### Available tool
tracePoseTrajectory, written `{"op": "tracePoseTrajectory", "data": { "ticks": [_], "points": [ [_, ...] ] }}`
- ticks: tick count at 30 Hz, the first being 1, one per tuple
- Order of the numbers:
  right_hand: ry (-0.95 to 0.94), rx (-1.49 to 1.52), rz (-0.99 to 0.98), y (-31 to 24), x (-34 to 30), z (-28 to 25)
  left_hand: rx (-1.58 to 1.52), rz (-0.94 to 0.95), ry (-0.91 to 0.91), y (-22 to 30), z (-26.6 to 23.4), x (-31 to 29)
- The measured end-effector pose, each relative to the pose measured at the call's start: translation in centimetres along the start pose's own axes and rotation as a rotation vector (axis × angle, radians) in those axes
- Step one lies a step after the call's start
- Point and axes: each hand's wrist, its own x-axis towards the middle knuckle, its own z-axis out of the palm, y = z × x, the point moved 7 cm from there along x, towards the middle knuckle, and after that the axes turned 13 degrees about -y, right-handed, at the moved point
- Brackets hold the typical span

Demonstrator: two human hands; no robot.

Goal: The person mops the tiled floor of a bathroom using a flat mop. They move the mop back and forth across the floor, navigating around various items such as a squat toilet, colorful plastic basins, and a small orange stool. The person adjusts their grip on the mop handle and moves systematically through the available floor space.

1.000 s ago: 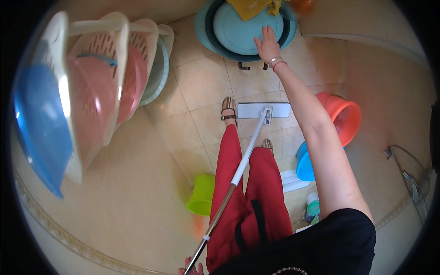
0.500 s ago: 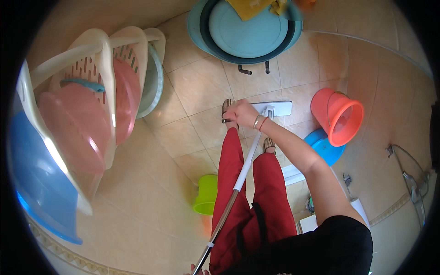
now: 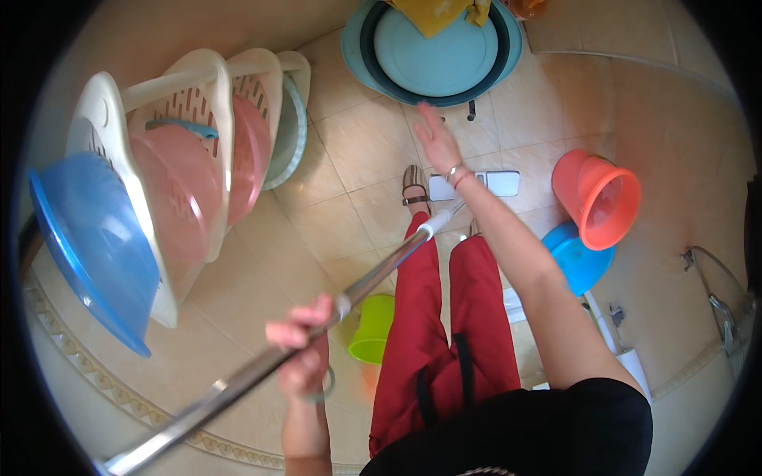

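My left hand (image 3: 303, 349) has its fingers wrapped round the metal pole of a flat mop (image 3: 373, 278). The pole slants from the lower left up to a white sleeve, and the flat white mop head (image 3: 503, 184) rests on the floor tiles by my feet. Off the pole, my right hand (image 3: 436, 144) is open, fingers stretched forward. Its fingertips overlap the near rim of a teal basin (image 3: 355, 49) in the picture; I cannot tell whether they touch. A yellow cloth (image 3: 432, 16) lies over the far side of that basin. My right wrist hides part of the mop head.
At left, a white rack (image 3: 221, 151) holds pink basins (image 3: 176, 190) and a blue basin (image 3: 99, 246). A coral bucket (image 3: 567, 186) leans by a blue basin (image 3: 583, 262) at right. Close to my legs stands a green bucket (image 3: 373, 327). A shower fitting (image 3: 718, 309) hangs on the right wall.
My left hand has risen from the lower edge, and the pole has swung to a flatter slant. My right hand has opened and moved forward, away from the pole.
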Motion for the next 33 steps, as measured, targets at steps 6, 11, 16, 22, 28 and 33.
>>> {"op": "tracePoseTrajectory", "data": {
  "ticks": [6, 11, 16, 22, 28, 33],
  "points": [
    [-0.119, -0.337, 0.158, 1.1, 7.1, -1.7, -0.449, -0.515, -0.743, -6.7, 7.9, 14.9],
    [-0.106, -0.35, 0.168, 1.6, 8.8, 0.3, 0.161, -0.794, -0.753, -16.3, 6.9, 18.8],
    [-0.011, -0.488, 0.147, 2.1, 9.4, 0.8, 0.55, -0.52, -0.794, -16.9, 7.0, 21.4],
    [-0.939, -0.995, 0.165, 4.4, 7.6, 6.3, 0.694, -0.546, -0.805, -21.2, 3.9, 24.0],
    [-0.261, -0.618, -0.155, 1.2, 6.4, 1.2, 0.738, -0.64, -0.78, -23.0, 1.0, 24.8],
    [-0.218, -0.834, -0.119, 2.6, 10.2, 1.0, 0.666, -0.622, -0.792, -23.6, 1.4, 25.9]
  ]
}}
